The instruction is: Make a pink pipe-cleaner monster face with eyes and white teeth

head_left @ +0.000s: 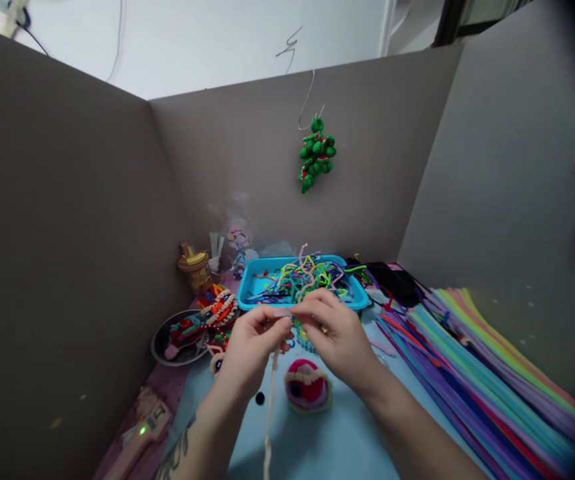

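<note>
My left hand point(255, 347) is closed in a pinch on a cream pipe cleaner point(268, 420), which hangs down from its fingers toward the front. Fingertips meet where my right hand point(335, 337) pinches against the left one; whatever lies between the right fingers is hidden. Below the hands, on a light blue mat point(347, 440), sits a rounded red and pink piece point(307, 387) with a cream strip across it and a dark spot. A small black disc point(260, 399) lies to its left.
Behind the hands stands a blue tray point(252, 283) of tangled pipe cleaners. Long pipe cleaners point(492, 373) spread along the right. At left are a metal bowl point(160, 350), a cup point(195, 267) and a glue gun point(142, 430) with a green light. A green ornament point(317, 157) hangs before the grey panel.
</note>
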`<state>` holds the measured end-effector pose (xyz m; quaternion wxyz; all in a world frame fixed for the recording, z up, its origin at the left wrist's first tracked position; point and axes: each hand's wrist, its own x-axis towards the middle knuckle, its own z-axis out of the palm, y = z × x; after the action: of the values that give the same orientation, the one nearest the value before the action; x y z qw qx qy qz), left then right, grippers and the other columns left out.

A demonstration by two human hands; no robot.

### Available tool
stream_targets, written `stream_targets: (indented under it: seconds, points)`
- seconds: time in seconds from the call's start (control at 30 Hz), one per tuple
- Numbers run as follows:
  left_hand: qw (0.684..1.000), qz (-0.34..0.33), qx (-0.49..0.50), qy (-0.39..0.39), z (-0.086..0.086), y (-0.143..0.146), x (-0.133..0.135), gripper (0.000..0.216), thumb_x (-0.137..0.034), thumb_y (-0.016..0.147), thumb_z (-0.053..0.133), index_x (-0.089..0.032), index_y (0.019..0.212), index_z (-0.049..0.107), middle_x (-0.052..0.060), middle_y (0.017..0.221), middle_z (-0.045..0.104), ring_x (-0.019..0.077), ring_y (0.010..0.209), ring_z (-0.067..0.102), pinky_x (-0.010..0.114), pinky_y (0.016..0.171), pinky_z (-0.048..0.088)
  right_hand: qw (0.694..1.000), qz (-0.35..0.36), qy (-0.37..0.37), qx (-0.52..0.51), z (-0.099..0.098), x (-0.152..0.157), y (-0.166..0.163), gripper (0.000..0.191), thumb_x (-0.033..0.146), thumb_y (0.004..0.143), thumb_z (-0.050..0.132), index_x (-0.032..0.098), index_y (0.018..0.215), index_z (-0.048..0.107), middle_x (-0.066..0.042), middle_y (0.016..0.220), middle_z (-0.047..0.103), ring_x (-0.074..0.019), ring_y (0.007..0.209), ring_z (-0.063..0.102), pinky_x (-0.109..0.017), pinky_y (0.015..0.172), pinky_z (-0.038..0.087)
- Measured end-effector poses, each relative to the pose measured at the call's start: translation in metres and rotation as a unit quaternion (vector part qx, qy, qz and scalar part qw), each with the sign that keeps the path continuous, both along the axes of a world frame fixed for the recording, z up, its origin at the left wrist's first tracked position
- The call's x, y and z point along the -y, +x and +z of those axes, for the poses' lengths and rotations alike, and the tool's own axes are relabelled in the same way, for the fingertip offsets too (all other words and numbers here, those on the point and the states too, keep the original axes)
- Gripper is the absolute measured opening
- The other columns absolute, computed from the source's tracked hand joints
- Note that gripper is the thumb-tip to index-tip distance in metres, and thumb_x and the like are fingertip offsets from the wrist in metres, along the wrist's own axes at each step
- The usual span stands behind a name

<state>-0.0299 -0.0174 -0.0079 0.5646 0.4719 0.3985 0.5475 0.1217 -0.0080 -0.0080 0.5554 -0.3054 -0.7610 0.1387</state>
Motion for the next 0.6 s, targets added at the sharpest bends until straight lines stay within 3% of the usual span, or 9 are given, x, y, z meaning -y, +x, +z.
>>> stream_targets:
  seconds: [0.1,0.17,0.4,0.6]
  points:
    - [0.999,0.007,0.027,-0.016,-0.0013,0.0041,-0.0009,0.029,-0.035,0.062,0.078,-0.013,0.074,0.063,-0.002,0.059,0.058,0.0072,0.048,0.048,0.019,0.046,0.041,0.995,-0.044,0.087,0.038,-0.0087,-0.002,-0.005,0.028,0.006,0.085,0.046,0.022,0.096,0.066,-0.006,0.086,0.056,-0.0164,0.079,0.055,-0.029,0.07,0.047]
    - [0.999,0.027,0.022,-0.01,-0.0028,0.006,-0.0022,0.032,-0.039,0.064,0.076,-0.012,0.073,0.061,-0.003,0.054,0.054,0.006,0.045,0.045,0.017,0.044,0.037,0.992,-0.057,0.103,0.037,-0.0123,-0.0031,-0.0084,0.026,0.006,0.085,0.046,0.021,0.095,0.066,-0.006,0.085,0.057,-0.0169,0.08,0.055,-0.03,0.072,0.048]
    - [0.993,0.1,-0.017,0.056,-0.0088,0.0008,-0.0077,0.027,-0.039,0.074,0.068,-0.015,0.083,0.059,-0.007,0.053,0.046,0.0046,0.045,0.04,0.015,0.044,0.031,0.999,-0.023,0.03,0.038,-0.0066,-0.0051,-0.006,0.025,0.005,0.08,0.054,0.019,0.099,0.058,-0.006,0.092,0.06,-0.0175,0.086,0.058,-0.029,0.076,0.049]
    - [0.994,0.089,-0.007,0.066,-0.0098,-0.0023,-0.0092,0.028,-0.039,0.074,0.069,-0.015,0.086,0.06,-0.006,0.057,0.046,0.0046,0.048,0.039,0.015,0.045,0.029,0.998,-0.025,0.04,0.034,-0.0068,-0.0066,-0.0036,0.019,0.005,0.083,0.05,0.019,0.092,0.06,-0.004,0.085,0.06,-0.0159,0.08,0.058,-0.028,0.073,0.048]
